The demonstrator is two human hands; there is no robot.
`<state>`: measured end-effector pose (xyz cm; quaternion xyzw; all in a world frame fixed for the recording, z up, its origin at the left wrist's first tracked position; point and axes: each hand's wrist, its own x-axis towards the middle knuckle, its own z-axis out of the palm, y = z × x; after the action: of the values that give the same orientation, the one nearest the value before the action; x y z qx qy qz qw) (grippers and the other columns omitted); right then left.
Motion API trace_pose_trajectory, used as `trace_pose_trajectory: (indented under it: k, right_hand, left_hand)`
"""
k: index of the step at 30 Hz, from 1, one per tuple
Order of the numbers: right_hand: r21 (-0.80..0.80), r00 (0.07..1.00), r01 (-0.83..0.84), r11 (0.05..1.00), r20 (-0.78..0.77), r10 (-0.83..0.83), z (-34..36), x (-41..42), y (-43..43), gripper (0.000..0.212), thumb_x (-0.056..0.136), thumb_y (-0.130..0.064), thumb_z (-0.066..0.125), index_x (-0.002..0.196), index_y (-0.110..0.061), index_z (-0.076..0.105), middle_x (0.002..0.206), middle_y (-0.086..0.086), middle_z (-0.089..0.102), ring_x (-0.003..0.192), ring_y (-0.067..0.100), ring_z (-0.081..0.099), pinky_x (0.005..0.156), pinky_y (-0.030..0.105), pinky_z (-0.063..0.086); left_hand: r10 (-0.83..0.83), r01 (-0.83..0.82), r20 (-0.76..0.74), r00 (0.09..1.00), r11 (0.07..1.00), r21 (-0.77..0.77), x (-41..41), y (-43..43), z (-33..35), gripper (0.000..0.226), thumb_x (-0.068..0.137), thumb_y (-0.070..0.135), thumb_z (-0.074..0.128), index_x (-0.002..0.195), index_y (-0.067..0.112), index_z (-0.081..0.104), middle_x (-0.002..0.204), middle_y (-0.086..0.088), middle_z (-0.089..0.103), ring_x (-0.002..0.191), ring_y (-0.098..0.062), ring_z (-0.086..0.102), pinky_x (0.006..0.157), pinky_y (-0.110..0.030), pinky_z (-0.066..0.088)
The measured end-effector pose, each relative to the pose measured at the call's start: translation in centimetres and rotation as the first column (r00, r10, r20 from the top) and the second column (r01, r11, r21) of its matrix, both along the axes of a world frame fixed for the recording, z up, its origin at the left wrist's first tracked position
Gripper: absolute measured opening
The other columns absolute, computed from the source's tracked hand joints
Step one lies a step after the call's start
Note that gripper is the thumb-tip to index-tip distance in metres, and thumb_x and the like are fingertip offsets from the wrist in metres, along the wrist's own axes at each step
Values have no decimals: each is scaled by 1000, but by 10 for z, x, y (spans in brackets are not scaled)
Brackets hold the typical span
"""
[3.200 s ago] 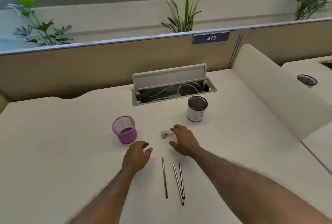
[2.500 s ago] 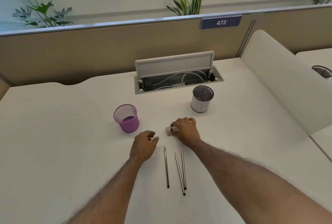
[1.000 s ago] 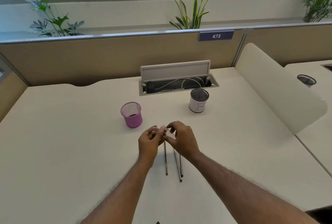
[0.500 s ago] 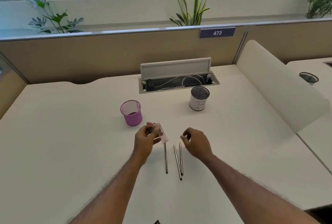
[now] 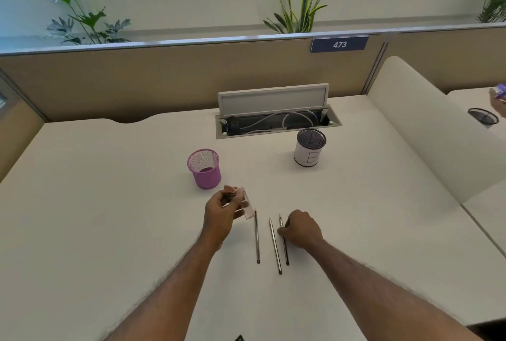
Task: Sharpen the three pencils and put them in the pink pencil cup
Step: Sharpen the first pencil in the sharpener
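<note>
Three dark pencils lie side by side on the white desk: the left pencil (image 5: 257,239), the middle pencil (image 5: 275,247) and the right pencil (image 5: 286,254). My left hand (image 5: 223,213) holds a small pink sharpener (image 5: 246,205) in its fingers just above the desk, beside the tip of the left pencil. My right hand (image 5: 301,230) is down on the desk with curled fingers pinching the right pencil near its tip. The pink mesh pencil cup (image 5: 204,168) stands upright behind my left hand, with no pencils in it.
A white cup with a black mesh rim (image 5: 310,151) stands at the back right. Behind it is an open cable tray (image 5: 276,121) set into the desk. A beige partition (image 5: 164,78) closes the far edge, a curved white divider (image 5: 427,132) the right side.
My right hand has dropped from above the pencils onto the right pencil and closed on it. My left hand still holds the sharpener, almost in the same place.
</note>
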<state>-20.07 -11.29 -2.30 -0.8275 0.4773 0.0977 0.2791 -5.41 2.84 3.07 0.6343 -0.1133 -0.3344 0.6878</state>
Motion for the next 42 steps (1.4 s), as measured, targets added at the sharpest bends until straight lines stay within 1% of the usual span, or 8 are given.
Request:
trace_pose_trajectory:
  k: [4,7,15,24,28,31,36,42]
  right_hand:
    - [46,998,23,999,59,-26,4,-4,-3,21,73,-32,66,64,-16,56,72,3,62,70,23,59,60,25,42]
    - [96,971,54,994,226,-75,13,-9,-4,19,72,-29,69,63,-13,64,68,2,69,68,20,66,59,29,49]
    - [218,731,-46,975,673,-116,59,-4,-4,6,79,-3,70,79,-8,67,67,10,72,57,22,69,66,39,57]
    - [58,695,-199,978,712,99,81,8,-8,7,80,-12,72,83,-18,74,69,2,71,64,27,65,63,38,54]
    - [-27,701,-252,967,684,202,84,8,-8,8,81,-16,71,85,-21,75,68,-6,69,57,7,54,57,27,47]
    - [-97,697,-273,957,666,266,88,9,-11,8,80,-15,73,85,-21,76,70,-8,68,59,6,54,57,23,45]
    - [-169,660,-296,940,675,329,91,9,-15,14,76,-11,78,83,-22,76,77,-10,66,69,11,60,65,27,49]
    - [-233,556,-241,942,762,331,88,12,-8,15,73,-6,80,83,-16,74,80,-8,66,70,14,61,64,30,50]
  left_hand:
    - [-7,7,18,1000,1000,18,3,2,-1,20,92,17,65,108,4,64,100,-10,71,82,-19,71,76,-39,59]
    - [-39,37,41,998,999,29,4,5,1,22,92,22,65,109,7,66,98,-9,73,81,-17,69,68,-30,55]
    - [-194,188,80,978,979,80,5,7,18,21,94,28,62,110,17,69,96,-1,74,85,-19,70,72,-33,51]
    - [-324,300,203,924,944,140,1,5,31,24,92,32,65,114,23,72,96,1,70,69,-12,59,61,-26,46]
    - [-351,317,256,901,934,166,2,7,32,27,92,31,66,117,21,70,101,1,70,68,-12,61,61,-27,46]
    - [-370,325,303,878,926,190,7,9,35,30,91,25,68,120,20,67,104,0,71,69,-14,66,62,-28,49]
    - [-308,276,298,903,950,144,14,10,39,34,83,8,75,116,10,65,98,-7,74,73,-18,71,64,-27,55]
    - [-161,161,181,970,987,12,11,6,40,35,80,6,76,112,10,60,92,-9,75,72,-17,70,66,-26,56]
